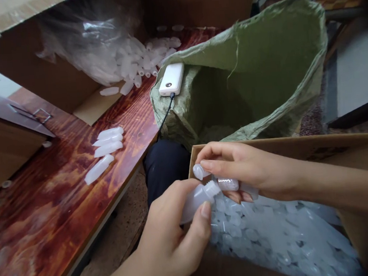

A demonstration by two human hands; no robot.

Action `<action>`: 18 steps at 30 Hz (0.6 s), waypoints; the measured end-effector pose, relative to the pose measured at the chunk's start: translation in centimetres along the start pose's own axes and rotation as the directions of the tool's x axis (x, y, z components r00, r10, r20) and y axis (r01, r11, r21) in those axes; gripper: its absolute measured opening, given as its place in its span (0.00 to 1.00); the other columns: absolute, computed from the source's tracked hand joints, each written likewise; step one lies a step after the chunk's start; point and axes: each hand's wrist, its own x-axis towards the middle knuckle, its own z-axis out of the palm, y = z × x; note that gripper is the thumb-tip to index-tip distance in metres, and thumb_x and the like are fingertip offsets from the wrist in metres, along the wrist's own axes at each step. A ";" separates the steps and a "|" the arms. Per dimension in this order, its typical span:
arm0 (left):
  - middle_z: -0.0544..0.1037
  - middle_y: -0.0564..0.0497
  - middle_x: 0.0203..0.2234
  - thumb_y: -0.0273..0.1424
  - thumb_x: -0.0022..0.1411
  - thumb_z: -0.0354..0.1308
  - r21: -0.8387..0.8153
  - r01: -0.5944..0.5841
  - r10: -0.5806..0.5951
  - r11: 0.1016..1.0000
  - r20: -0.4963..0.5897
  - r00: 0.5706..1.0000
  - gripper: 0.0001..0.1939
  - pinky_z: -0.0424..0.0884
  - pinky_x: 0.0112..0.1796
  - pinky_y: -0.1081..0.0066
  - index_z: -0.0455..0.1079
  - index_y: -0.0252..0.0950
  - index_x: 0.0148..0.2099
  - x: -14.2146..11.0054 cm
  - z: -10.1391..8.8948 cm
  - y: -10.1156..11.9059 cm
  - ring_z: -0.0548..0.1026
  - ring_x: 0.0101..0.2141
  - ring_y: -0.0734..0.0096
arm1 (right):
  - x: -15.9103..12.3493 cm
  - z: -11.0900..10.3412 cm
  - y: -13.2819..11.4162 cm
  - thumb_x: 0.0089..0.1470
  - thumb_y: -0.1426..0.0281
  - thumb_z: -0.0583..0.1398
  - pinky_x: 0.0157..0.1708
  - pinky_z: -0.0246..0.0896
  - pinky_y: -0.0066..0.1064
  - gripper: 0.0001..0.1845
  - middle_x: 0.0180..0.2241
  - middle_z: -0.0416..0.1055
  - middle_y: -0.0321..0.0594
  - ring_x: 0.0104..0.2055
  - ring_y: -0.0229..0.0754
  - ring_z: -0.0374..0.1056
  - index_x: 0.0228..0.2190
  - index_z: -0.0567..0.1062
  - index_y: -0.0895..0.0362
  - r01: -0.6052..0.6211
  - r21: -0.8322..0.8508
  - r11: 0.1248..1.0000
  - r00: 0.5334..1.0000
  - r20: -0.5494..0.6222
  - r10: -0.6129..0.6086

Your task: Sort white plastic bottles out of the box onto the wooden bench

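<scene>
My left hand (175, 229) is closed around a small translucent plastic bottle (196, 201), its threaded neck tilted up to the right. Just above that neck, my right hand (234, 168) pinches a small translucent cap (200, 171) between thumb and finger. The cap and the neck are apart. More clear plastic pieces (228, 183) sit under the curled fingers of the same hand; their exact kind is hard to make out. Both hands are over a cardboard box (287, 143) filled with many translucent plastic pieces (269, 233).
Several white tapered pieces (107, 147) lie on the reddish wooden table (64, 213) at left. Behind them, a plastic bag (98, 38) spills similar pieces (135, 60). A large green woven sack (261, 62) gapes at the back; a white power bank (171, 79) with a cable rests on its edge.
</scene>
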 end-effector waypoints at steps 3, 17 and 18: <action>0.73 0.57 0.30 0.30 0.68 0.51 0.067 -0.017 0.018 0.998 -0.018 1.000 0.07 0.65 0.29 0.78 0.64 0.41 0.48 -0.1 0.0 -0.3 0.71 0.27 0.79 | -0.2 0.4 -0.2 0.63 0.59 0.57 0.13 0.53 0.15 0.13 0.15 0.64 0.27 0.14 0.28 0.58 0.37 0.66 0.57 -0.017 0.027 0.999 1.000 -0.007 0.018; 0.78 0.56 0.29 0.34 0.59 0.65 0.046 -0.191 0.196 0.981 -0.141 0.970 0.16 0.69 0.28 0.79 0.68 0.40 0.49 0.6 0.6 -0.6 0.75 0.26 0.78 | -0.9 1.7 0.7 0.65 0.57 0.50 0.11 0.52 0.16 0.13 0.14 0.63 0.28 0.13 0.30 0.57 0.37 0.63 0.54 -0.117 -0.063 0.991 0.993 -0.034 0.115; 0.79 0.55 0.28 0.34 0.58 0.65 -0.013 -0.167 0.163 0.986 -0.138 0.977 0.15 0.69 0.27 0.79 0.70 0.39 0.47 0.7 0.6 -0.5 0.75 0.25 0.78 | -0.8 1.7 0.8 0.66 0.57 0.50 0.11 0.52 0.16 0.14 0.14 0.63 0.28 0.13 0.30 0.57 0.36 0.62 0.54 -0.110 -0.069 0.992 0.993 -0.039 0.107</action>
